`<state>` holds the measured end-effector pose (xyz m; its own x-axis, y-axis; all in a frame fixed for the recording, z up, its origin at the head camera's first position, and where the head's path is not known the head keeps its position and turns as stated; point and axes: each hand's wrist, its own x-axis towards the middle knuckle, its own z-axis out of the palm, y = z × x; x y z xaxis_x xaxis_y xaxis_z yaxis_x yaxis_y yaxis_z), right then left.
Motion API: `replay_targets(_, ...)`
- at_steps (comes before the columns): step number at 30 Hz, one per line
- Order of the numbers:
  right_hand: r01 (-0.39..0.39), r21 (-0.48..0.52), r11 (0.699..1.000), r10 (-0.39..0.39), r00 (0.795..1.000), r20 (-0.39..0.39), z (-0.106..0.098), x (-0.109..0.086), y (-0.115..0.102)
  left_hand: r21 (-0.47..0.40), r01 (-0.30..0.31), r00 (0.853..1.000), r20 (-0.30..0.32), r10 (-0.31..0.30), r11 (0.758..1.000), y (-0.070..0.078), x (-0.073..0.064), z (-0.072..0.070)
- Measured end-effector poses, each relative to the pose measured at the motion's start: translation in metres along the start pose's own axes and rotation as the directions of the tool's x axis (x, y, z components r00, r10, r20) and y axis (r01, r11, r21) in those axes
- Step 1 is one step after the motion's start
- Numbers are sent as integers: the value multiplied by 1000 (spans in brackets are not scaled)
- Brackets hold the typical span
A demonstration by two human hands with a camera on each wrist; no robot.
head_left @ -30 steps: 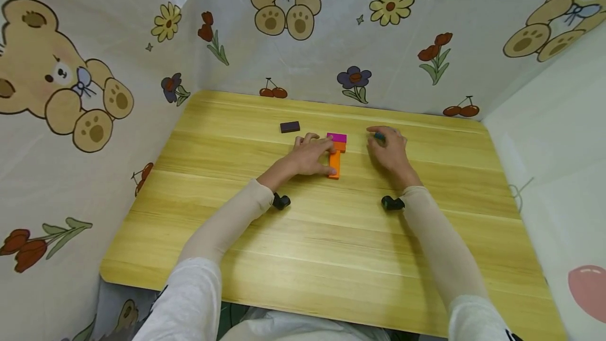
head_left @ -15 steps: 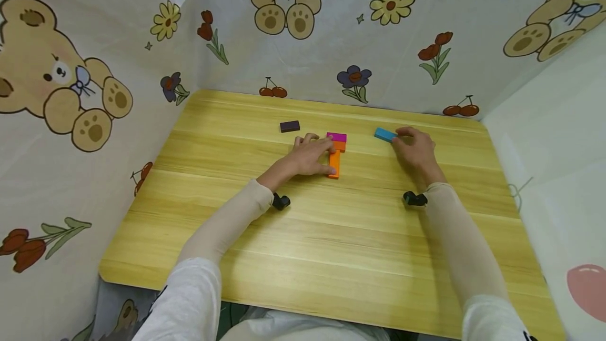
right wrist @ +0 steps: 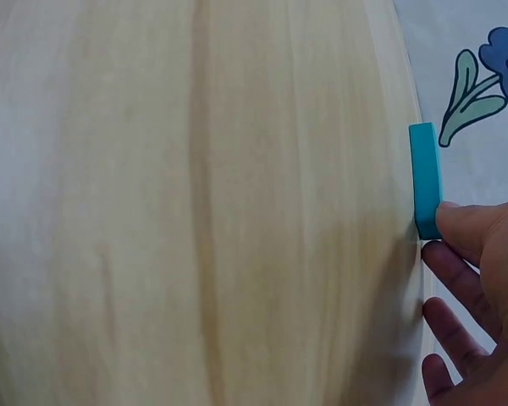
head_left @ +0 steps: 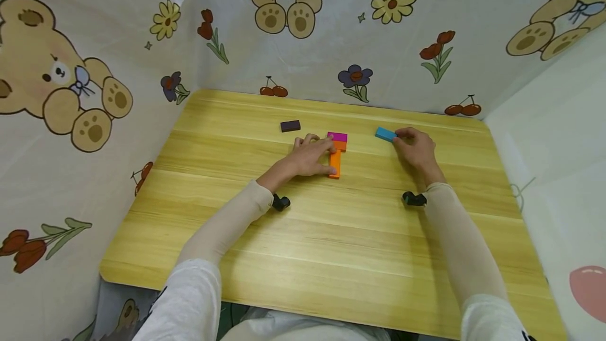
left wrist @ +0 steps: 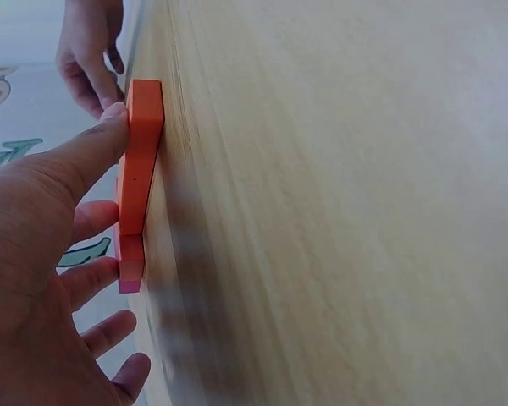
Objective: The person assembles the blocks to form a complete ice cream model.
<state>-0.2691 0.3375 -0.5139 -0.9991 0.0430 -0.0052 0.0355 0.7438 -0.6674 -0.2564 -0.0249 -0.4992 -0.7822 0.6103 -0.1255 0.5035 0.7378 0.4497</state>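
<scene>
In the head view my left hand (head_left: 310, 155) rests beside a row of small blocks. Its thumb touches the near orange block (head_left: 335, 164), and a fingertip reaches the second orange block (head_left: 340, 146). Behind that lies a magenta block (head_left: 337, 136). The left wrist view shows the fingers spread along the orange block (left wrist: 142, 161), not wrapped round it. Farther right, my right hand (head_left: 416, 147) pinches the right end of a blue block (head_left: 385, 134) lying on the table. In the right wrist view the thumb lies against the blue block (right wrist: 426, 178), other fingers loosely bent.
A dark brown block (head_left: 290, 126) lies left of the row, near the back. The wooden table (head_left: 303, 257) meets a bear-patterned cloth (head_left: 322, 72) at its back edge. Black wrist-worn pieces (head_left: 414, 199) sit near both wrists.
Over the past second my right hand shifted right, uncovering most of the blue block, then stayed at its right end. My left hand and the row look unchanged.
</scene>
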Motion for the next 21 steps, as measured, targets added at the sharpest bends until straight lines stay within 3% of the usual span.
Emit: replay_targets(21,18,30,999,-17,1000,-23,12,9,-10,-4,18,1000,12,-18,1000,-4,0,3)
